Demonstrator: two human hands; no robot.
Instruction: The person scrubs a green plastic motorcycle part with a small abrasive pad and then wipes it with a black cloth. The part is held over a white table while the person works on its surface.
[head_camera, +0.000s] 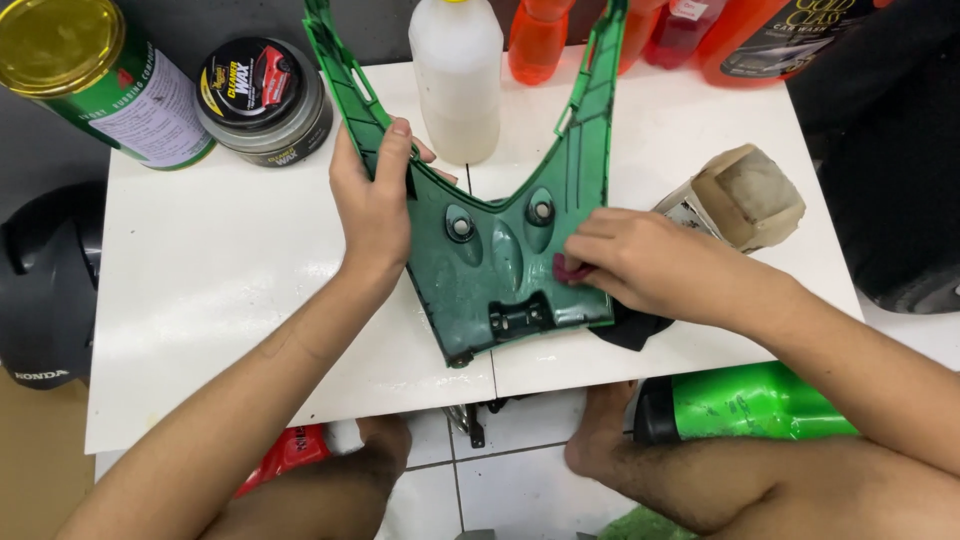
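Observation:
A green Y-shaped plastic fairing panel (490, 250) lies on a low white table (220, 290), its two arms pointing away from me. My left hand (375, 195) grips the panel's left arm and edge. My right hand (640, 262) presses a small dark red pad (570, 268) against the panel's right side. A dark cloth (630, 328) lies under my right wrist at the panel's lower right corner.
At the back stand a green can with a yellow lid (100, 80), a round wax tin (265, 100), a white bottle (457, 75) and orange bottles (540, 40). A crumpled beige pouch (745, 195) sits right. Below lie a green part (760, 400) and a black helmet (45, 285).

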